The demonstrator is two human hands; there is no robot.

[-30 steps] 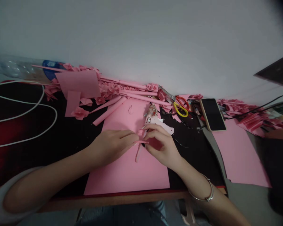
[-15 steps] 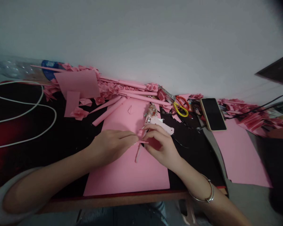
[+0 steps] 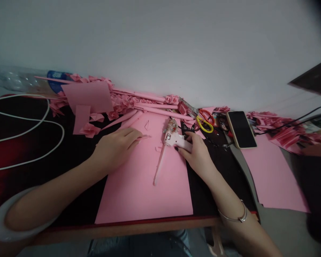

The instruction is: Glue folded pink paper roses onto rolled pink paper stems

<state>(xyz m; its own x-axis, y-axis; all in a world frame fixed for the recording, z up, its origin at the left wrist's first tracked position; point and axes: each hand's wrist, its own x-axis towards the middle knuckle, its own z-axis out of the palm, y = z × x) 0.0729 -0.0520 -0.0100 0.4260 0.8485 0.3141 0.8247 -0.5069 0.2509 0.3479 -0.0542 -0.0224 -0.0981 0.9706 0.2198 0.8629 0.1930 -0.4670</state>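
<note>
My left hand (image 3: 120,144) is closed on a small folded piece of pink paper (image 3: 144,137), whose thin edge sticks out past the fingertips. My right hand (image 3: 198,151) has its thumb and fingers around the handle of a white glue gun (image 3: 173,139), which lies on a large pink sheet (image 3: 147,196). A long glue stick (image 3: 159,166) extends from the back of the gun toward me. The gun's nozzle end is coated with messy, dried glue. Small bits of pink paper lie on the sheet beside the gun.
Scissors (image 3: 204,121) with red and yellow handles lie behind the gun, and a phone (image 3: 241,129) is to their right. Pink paper tubes and flowers (image 3: 120,103) line the wall. A white cable (image 3: 62,132) loops at left, near a plastic bottle (image 3: 21,78).
My hands have moved apart. The left went left and away from me with the paper; the right let go of the paper and took hold of the glue gun's handle.
</note>
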